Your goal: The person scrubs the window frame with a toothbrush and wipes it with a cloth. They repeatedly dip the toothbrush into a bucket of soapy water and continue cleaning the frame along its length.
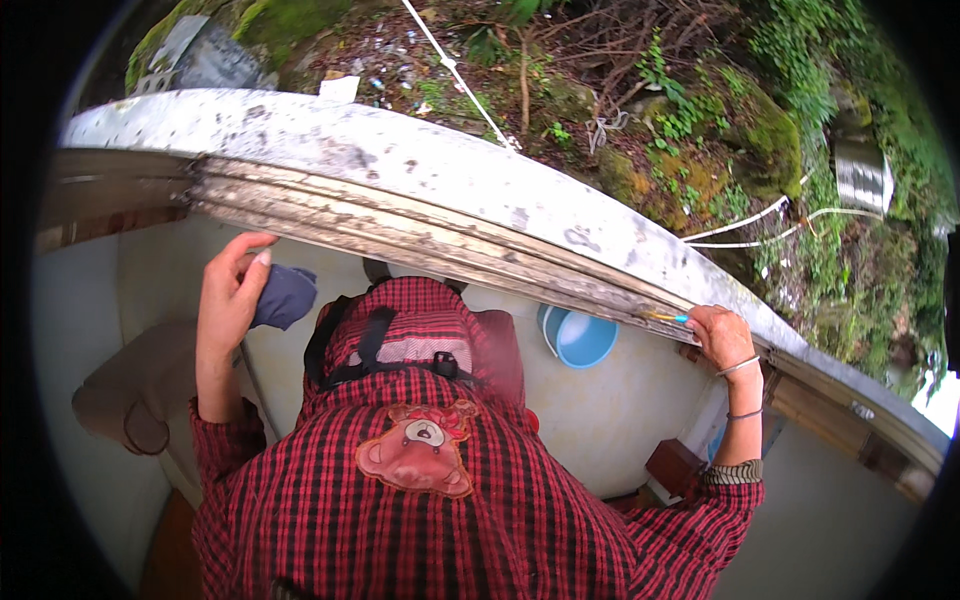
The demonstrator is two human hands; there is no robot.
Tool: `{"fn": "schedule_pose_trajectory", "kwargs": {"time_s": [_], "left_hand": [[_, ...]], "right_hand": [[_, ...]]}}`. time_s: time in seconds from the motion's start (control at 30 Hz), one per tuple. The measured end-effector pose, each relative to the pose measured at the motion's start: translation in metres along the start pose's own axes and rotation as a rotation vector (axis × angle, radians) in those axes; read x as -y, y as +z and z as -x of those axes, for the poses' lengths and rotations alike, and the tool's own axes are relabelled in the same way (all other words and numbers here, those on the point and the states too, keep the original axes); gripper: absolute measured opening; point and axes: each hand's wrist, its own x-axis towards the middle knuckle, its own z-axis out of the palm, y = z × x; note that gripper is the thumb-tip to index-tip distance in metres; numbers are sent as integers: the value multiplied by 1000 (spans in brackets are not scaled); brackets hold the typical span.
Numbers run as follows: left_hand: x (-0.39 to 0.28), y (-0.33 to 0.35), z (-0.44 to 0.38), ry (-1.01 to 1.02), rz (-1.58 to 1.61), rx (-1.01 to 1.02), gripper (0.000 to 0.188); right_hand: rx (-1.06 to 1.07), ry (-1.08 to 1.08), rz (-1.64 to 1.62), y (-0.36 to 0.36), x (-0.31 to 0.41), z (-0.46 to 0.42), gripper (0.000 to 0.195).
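A dirt-streaked sliding-window track (442,236) runs across in front of me, with dark grime along its grooves. My right hand (721,339) grips a small thin tool (670,318), blue near the fingers and yellowish toward the tip; it looks like a little brush. Its tip is at the right part of the track. In my left hand (234,289) is a bunched dark blue cloth (285,298), under the thumb. The fingertips of that hand are by the track's inner edge, toward its left end.
Beyond the track lies a stained white outer ledge (420,161), then a slope with rocks, plants and white pipes (739,225). Below the track, on the floor inside, stands a light blue bucket (586,341). A brown padded seat (142,382) is at the left.
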Motion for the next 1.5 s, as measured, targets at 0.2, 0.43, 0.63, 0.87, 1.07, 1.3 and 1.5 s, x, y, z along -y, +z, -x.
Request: {"fn": "schedule_pose_trajectory", "kwargs": {"time_s": [0.2,0.43,0.63,0.87,1.07,1.3,1.5], "left_hand": [[8,10,-13,-5,-87,-44,16],[37,17,-23,4,-68,-126,22],[63,16,-29,-5,50,-181,23],[65,23,-38,-23,44,-271,29],[64,32,-28,5,2,-353,32],[50,43,-35,-1,-3,-401,32],[37,53,-29,-32,-3,-439,35]], "right_hand": [[35,183,-4,51,-81,37,18],[30,170,41,80,-145,51,15],[35,0,-3,81,-164,44,10],[-357,-478,-92,32,25,-76,5],[-140,-243,119,35,-59,-28,8],[-223,-378,27,58,-6,-73,4],[-290,-509,-3,12,48,-112,3]]}}
